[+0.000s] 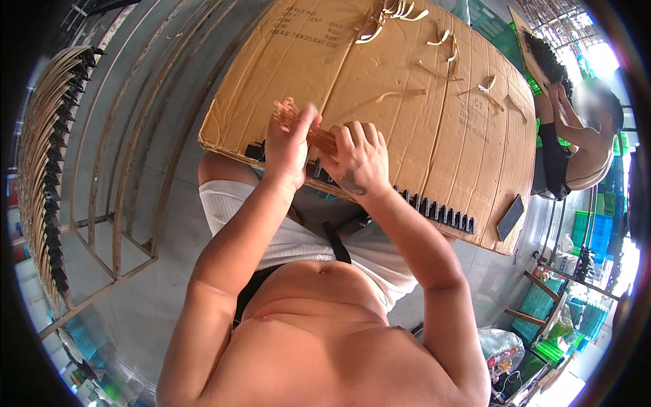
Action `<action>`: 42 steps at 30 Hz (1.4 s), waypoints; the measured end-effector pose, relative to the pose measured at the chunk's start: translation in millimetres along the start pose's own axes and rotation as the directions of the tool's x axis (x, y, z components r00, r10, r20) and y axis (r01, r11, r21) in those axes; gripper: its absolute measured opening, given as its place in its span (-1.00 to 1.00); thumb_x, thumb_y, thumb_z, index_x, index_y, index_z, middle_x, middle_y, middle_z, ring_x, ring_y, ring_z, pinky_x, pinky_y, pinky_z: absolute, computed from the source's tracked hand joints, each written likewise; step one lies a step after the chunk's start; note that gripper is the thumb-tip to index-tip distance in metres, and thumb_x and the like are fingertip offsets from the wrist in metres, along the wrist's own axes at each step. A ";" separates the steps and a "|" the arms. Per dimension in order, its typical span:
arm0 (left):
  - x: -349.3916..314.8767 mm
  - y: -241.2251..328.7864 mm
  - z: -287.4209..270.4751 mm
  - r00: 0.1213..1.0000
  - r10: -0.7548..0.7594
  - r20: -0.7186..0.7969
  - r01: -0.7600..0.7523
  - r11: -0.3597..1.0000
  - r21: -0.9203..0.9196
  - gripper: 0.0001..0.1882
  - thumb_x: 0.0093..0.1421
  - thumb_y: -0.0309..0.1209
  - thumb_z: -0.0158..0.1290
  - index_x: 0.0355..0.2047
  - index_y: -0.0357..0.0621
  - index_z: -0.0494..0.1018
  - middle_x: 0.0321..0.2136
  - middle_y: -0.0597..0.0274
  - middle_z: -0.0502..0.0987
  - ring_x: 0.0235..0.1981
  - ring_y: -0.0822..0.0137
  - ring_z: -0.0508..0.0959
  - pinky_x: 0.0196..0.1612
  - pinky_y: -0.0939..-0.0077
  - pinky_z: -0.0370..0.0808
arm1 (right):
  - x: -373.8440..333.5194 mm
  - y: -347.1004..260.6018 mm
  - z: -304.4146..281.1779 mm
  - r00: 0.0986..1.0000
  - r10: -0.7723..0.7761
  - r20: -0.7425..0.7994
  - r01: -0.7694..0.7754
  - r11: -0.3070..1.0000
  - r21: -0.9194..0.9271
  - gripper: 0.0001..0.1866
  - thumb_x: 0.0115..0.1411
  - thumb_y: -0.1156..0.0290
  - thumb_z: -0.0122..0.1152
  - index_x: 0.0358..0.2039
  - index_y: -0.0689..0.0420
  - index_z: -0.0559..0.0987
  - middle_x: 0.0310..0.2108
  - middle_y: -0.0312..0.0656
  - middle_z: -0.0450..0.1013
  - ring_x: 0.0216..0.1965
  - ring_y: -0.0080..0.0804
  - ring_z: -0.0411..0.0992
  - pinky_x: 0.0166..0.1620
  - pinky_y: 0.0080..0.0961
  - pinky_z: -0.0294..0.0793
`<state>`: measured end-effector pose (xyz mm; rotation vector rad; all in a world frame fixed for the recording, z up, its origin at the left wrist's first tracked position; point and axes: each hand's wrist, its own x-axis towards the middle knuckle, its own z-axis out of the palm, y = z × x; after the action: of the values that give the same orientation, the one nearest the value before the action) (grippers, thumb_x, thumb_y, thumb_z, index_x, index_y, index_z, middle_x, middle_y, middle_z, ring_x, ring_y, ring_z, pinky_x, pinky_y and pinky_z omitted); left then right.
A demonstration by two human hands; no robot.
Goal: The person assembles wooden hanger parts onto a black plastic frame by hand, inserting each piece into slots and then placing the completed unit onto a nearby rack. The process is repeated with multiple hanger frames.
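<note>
Both hands are closed around one bundle of thin, reddish-brown, translucent strips [321,140] that look like eyeglass temples. My left hand [286,150] grips the bundle's left end, thumb raised along it, and strip tips stick out above the fingers. Around the right end wrap the fingers of my right hand [359,157]. The bundle hangs over the near edge of a cardboard-covered table [400,146]. Below and beside my hands, a row of black clips [441,211] lines that edge, partly hidden by my arms. Loose curved pale-amber temples [401,95] lie scattered farther back on the cardboard.
A dark phone-like slab [510,217] lies at the table's right corner. On the left stands a metal rack [116,203], with a long row of strips in black clips [57,149] beyond it. A co-worker [583,139] sits at the far right near a similar board.
</note>
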<state>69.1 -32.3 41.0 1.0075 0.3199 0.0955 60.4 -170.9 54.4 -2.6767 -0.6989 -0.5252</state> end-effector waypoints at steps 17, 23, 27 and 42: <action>-0.6 66.3 37.7 0.723 0.018 0.691 -0.167 0.975 0.150 -0.77 0.26 -0.28 0.04 -0.29 -0.22 0.45 -0.46 0.23 0.56 -0.42 0.48 0.54 -0.29 0.58 0.50 | -2.9 24.2 -34.5 0.740 -0.474 0.478 -0.673 -0.505 0.541 -0.22 0.10 -0.04 0.23 0.09 0.33 0.25 -0.12 0.03 0.44 -0.02 -0.16 0.43 0.08 -0.31 0.39; 6.1 74.7 41.3 0.496 0.002 0.868 -0.436 0.865 0.247 -0.61 0.17 -0.28 0.15 -0.06 -0.25 0.41 -0.28 0.18 0.54 -0.17 0.41 0.49 -0.03 0.52 0.42 | 13.2 13.0 -32.2 0.807 -0.346 0.478 -0.479 0.088 0.873 -0.80 0.13 0.41 0.23 -0.26 0.21 0.49 -0.44 -0.20 0.53 -0.39 -0.38 0.49 -0.26 -0.49 0.48; 21.5 54.3 49.3 0.606 0.331 0.723 -0.592 0.795 0.132 -0.27 0.08 -0.39 0.23 0.22 -0.18 0.15 -0.08 0.12 0.43 0.03 0.34 0.40 0.08 0.40 0.35 | 23.5 40.4 35.2 0.968 0.249 0.029 -0.163 0.539 0.826 -0.81 0.07 0.47 0.17 -0.27 0.20 0.48 -0.44 -0.11 0.52 -0.39 -0.15 0.49 -0.30 -0.39 0.46; 37.5 -3.4 50.3 0.600 0.487 0.635 -0.779 0.538 0.323 -0.78 0.24 -0.38 0.04 -0.14 -0.20 0.42 -0.35 0.15 0.56 -0.34 0.26 0.59 -0.27 0.44 0.53 | 22.6 94.7 72.9 0.993 0.036 0.110 -0.111 0.569 0.815 -0.60 0.08 0.52 0.19 -0.04 0.24 0.37 -0.24 -0.13 0.49 -0.23 -0.36 0.48 -0.15 -0.44 0.47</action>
<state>119.9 -66.7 54.7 1.6949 -0.5744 0.4623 147.3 -211.4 -20.4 -1.8091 -0.6313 -0.0118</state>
